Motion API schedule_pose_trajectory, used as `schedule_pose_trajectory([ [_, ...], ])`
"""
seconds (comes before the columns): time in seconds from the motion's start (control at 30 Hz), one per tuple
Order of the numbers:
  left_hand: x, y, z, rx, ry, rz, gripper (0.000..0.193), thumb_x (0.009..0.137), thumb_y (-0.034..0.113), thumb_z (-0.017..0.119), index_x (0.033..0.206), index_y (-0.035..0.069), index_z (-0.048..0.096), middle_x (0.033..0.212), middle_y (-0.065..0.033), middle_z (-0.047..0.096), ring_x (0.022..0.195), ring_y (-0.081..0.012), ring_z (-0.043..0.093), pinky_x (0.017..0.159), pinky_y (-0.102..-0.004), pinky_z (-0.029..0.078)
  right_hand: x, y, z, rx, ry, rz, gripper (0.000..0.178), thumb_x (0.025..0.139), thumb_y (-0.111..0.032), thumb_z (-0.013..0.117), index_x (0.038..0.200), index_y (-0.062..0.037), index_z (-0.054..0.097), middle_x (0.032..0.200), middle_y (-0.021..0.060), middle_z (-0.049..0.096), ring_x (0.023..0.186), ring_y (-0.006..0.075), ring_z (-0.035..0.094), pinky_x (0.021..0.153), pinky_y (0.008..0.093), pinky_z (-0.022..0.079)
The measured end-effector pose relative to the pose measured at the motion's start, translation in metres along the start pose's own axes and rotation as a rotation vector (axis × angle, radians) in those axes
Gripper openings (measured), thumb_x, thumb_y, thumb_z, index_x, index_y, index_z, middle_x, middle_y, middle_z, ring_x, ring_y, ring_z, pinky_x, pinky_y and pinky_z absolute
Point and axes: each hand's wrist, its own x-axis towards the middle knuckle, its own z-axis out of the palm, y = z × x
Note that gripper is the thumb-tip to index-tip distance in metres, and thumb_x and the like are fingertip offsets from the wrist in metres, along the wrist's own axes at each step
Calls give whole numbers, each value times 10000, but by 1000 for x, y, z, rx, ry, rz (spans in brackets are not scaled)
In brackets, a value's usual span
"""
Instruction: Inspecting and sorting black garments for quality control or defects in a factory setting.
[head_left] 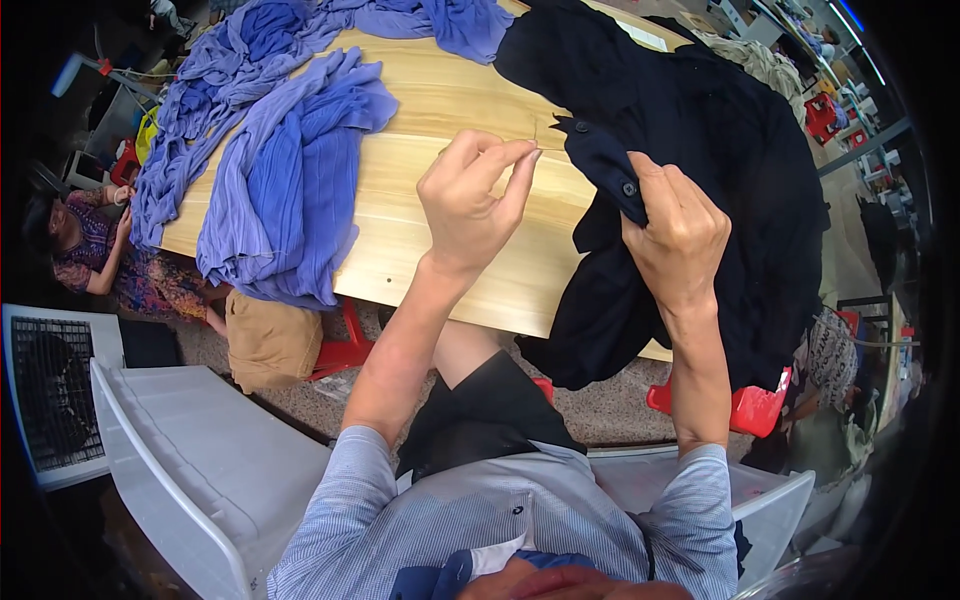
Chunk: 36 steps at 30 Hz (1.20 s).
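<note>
My left hand point(470, 200) is raised over the table, thumb and forefinger pinched together on what looks like a fine thread point(551, 149). The thread runs toward the dark garment, and its far end is too thin to follow. My right hand point(675, 225) grips a folded, buttoned edge point(603, 170) of that black or navy garment point(750, 190) between thumb and fingers. A round dark button point(628, 189) shows beside my right thumb. The rest of the garment spreads over the table's right side and hangs off its front edge.
Crumpled blue-violet garments point(300, 180) cover the left of the wooden table point(440, 270). White plastic bins point(210, 440) flank me. Red stools point(755, 405) stand below the table. A seated person point(95, 240) is at the far left, beside a tan cloth bundle point(270, 340).
</note>
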Motion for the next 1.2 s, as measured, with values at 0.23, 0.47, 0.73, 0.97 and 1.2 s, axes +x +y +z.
schedule_pose_trajectory([
  [0.23, 1, -2, -5, -5, -7, -51, 122, 844, -25, 855, 942, 38, 820, 815, -75, 662, 670, -196, 635, 583, -322, 467, 2, -3, 4, 30, -65, 76, 391, 742, -6, 861, 1122, -50, 779, 784, 90, 650, 687, 290, 698, 616, 395, 551],
  [0.47, 0, -11, -5, 91, 31, 29, 146, 823, 2, 874, 938, 70, 816, 818, -57, 662, 676, -219, 644, 592, -339, 487, 4, -1, 7, 39, -36, 80, 381, 744, 7, 852, 1113, -51, 776, 784, 88, 650, 692, 294, 701, 619, 400, 549],
  [0.73, -2, -11, -14, 189, 61, 113, 167, 803, 14, 884, 927, 96, 808, 821, -40, 660, 690, -226, 650, 600, -348, 497, 5, 0, 7, 62, -24, 83, 388, 748, 23, 836, 1127, -40, 775, 791, 95, 658, 700, 303, 700, 630, 401, 551],
  [0.97, -3, -9, -31, 270, 74, 153, 179, 796, 22, 890, 933, 103, 809, 819, -37, 657, 683, -225, 646, 599, -351, 497, 8, -3, 4, 62, 53, 18, 399, 705, 3, 842, 1093, -58, 776, 755, 55, 620, 639, 248, 667, 557, 379, 525],
  [1.2, -21, 17, -63, 162, 60, -23, 180, 815, -30, 868, 953, 75, 820, 828, -69, 682, 670, -190, 648, 554, -323, 478, 13, -21, -12, 155, 108, -85, 553, 651, 79, 779, 1195, -21, 788, 755, 102, 594, 640, 279, 638, 581, 380, 503],
])
